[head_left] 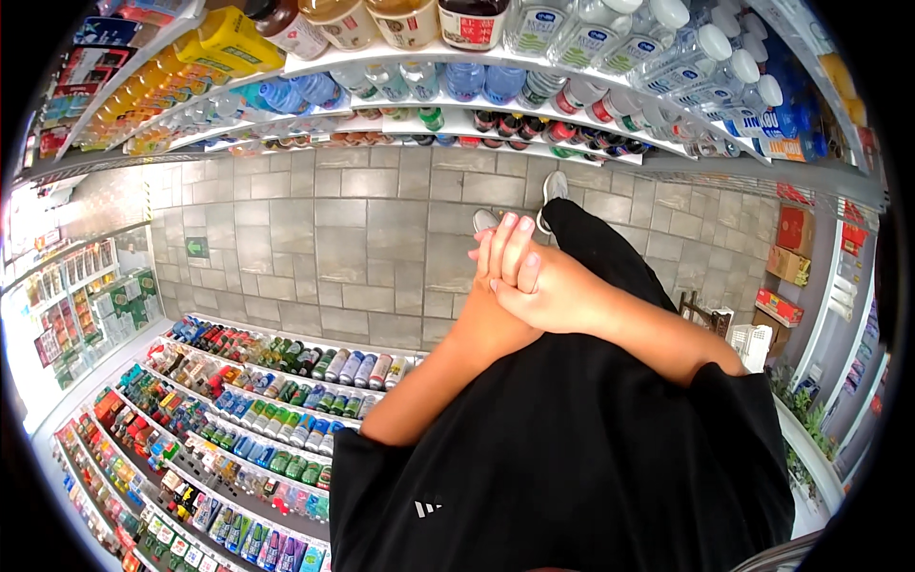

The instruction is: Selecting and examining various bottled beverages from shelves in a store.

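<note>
My two hands are clasped together in front of my body, above the tiled floor. My right hand (545, 294) lies over my left hand (484, 297), and the fingers of both are folded against each other. Part of the left hand is hidden under the right. Nothing else shows between them, and they touch no goods. Both forearms are bare below the short sleeves of my black T-shirt (562, 439). Black trousers (605, 243) and light shoes (555, 186) show beyond the hands.
Ahead stands a shelf unit (381, 59) of bottled drinks, with clear water bottles (629, 43) on top. Shelves of drink cans (353, 369) rise at lower left. Cardboard boxes (789, 265) and a white basket (750, 345) stand at right. A green arrow sign (197, 248) marks the floor.
</note>
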A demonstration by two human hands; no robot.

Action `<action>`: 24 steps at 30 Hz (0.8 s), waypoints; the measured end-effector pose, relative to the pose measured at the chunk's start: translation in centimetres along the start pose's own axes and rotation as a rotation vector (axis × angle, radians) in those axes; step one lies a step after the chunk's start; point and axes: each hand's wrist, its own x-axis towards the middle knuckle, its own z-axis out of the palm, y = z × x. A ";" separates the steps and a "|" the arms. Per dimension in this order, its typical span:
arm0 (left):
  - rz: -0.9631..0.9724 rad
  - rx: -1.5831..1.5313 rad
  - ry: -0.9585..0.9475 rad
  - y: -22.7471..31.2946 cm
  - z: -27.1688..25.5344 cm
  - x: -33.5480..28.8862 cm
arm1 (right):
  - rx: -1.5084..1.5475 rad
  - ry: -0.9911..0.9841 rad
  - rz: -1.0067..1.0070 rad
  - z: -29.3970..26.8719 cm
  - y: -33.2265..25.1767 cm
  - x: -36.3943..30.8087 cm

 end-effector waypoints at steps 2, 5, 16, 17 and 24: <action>-0.008 0.046 0.070 -0.1 -0.4 0.3 | -0.298 -0.101 -0.186 0.0 0.3 0.4; -0.048 0.024 0.032 0.2 -1.4 0.6 | -0.264 -0.139 -0.099 0.4 1.4 0.0; -0.381 -0.222 -0.490 0.2 -5.8 -1.2 | -0.377 -0.220 0.151 1.3 -1.1 -0.6; -0.433 -0.235 -0.524 0.3 -6.0 -1.2 | -0.401 -0.255 0.150 1.2 -0.8 -0.5; -0.495 -0.283 -0.512 1.1 -5.8 -1.6 | -0.428 -0.250 0.087 1.5 -0.4 -0.8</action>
